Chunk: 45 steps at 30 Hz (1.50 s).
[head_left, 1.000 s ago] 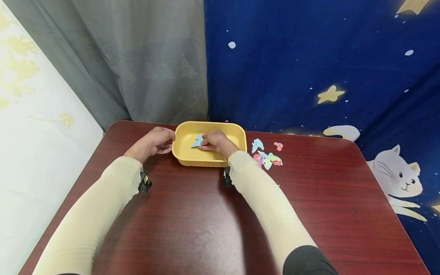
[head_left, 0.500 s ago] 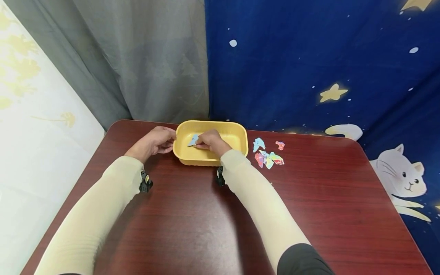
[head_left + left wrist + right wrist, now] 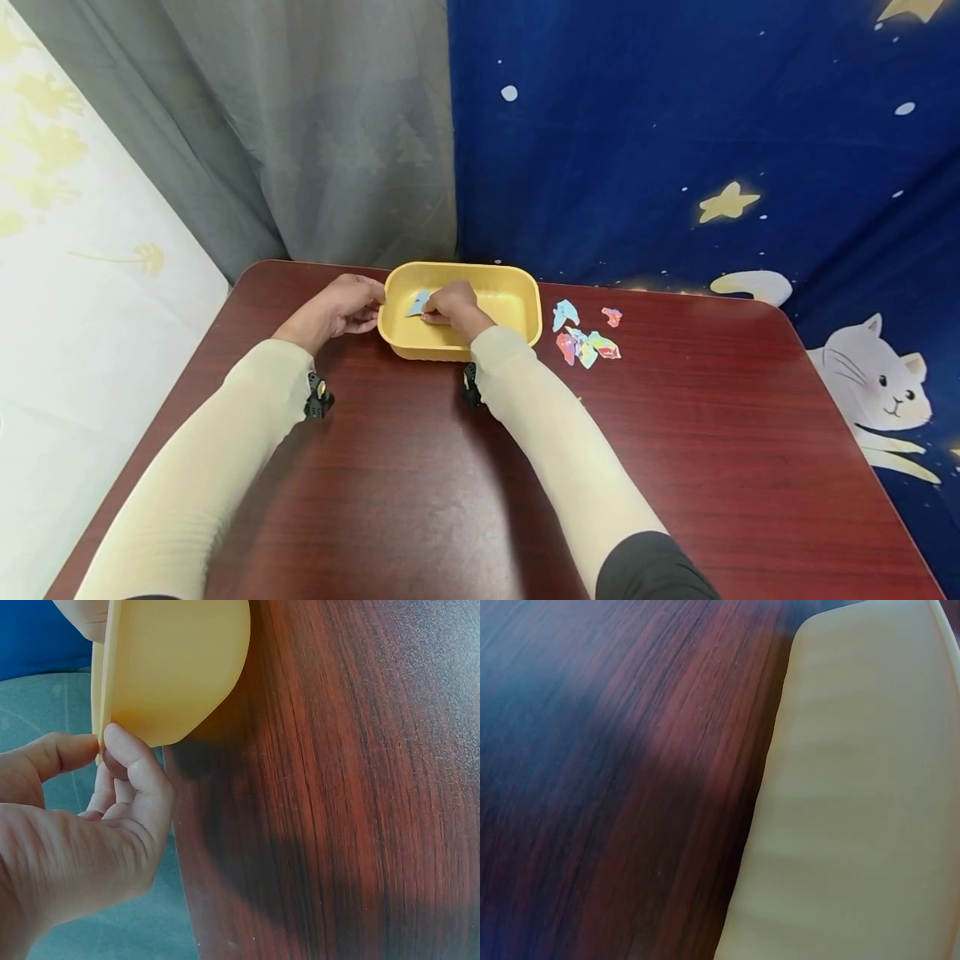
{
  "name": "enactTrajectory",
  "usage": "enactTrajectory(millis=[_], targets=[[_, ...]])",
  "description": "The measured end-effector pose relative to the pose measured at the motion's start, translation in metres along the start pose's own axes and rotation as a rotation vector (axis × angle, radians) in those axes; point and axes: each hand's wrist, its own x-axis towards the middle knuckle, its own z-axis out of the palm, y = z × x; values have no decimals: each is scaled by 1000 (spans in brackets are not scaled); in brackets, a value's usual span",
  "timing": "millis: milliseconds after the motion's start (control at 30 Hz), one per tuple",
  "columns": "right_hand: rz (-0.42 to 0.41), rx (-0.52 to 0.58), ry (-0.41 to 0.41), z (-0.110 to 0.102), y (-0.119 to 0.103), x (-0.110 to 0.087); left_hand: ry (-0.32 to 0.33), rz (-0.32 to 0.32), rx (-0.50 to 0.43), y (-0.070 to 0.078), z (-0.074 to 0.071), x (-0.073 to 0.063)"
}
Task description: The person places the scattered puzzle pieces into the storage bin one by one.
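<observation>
A yellow plastic basin (image 3: 506,310) stands near the table's back edge in the head view. My left hand (image 3: 347,305) pinches its left rim; in the left wrist view, thumb and fingertips of that hand (image 3: 97,832) meet over the basin's edge (image 3: 180,667). Inside the basin, toward its left end, my right hand (image 3: 454,303) pinches a light blue paper scrap (image 3: 417,303) close over the floor. Part of the scrap is hidden behind the fingers. The right wrist view has only the basin's ribbed outer wall (image 3: 855,787) and the tabletop, with no hand visible.
Right of the basin lie several torn, colourful paper scraps (image 3: 588,345), with a pale blue piece (image 3: 565,314) and a small red piece (image 3: 612,317) near them. The dark red wooden table (image 3: 390,483) ends at a grey curtain (image 3: 352,167) and a blue curtain (image 3: 600,167).
My right hand has moved left inside the basin, carrying the blue paper scrap toward the basin's left end. The left hand keeps its hold on the rim.
</observation>
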Motion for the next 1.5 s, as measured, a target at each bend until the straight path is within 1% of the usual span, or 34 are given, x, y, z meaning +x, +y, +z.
enactTrajectory(millis=[100, 200, 400, 467, 533, 633, 700, 767, 900, 1133, 1300, 1500], targets=[[28, -71, 38, 3, -1, 4, -1, 1, 3, 0, 1, 0], [43, -118, 57, 2, -2, 8, 0, 4, 5, -1, 2, 0], [45, -182, 69, -3, -5, 8, -1, 2, 1, 0, 3, 1], [38, -159, 64, -6, -6, 6, 1, 0, 5, 0, 3, 1], [28, -106, 57, -10, -7, 1, -1, 1, 7, 0, 3, 1], [8, -19, 19, -17, -10, -8, -2, 2, 8, 1, 3, 0], [-6, 18, -20, -23, -11, -13, -1, 2, 7, 1, 3, 1], [-20, 26, -62, -29, -12, -14, -1, -1, 6, 1, 2, 1], [-32, 33, -109, -41, -15, -15, 4, -6, 4, 1, 2, 1], [-15, 53, -116, -56, -17, -17, 10, -12, 17, 0, 2, -1], [-27, 95, -141, -67, -17, -21, 9, -8, 24, 0, 0, -3], [-34, 103, -164, -80, -17, -29, -1, -7, 13, 1, 0, -5]])
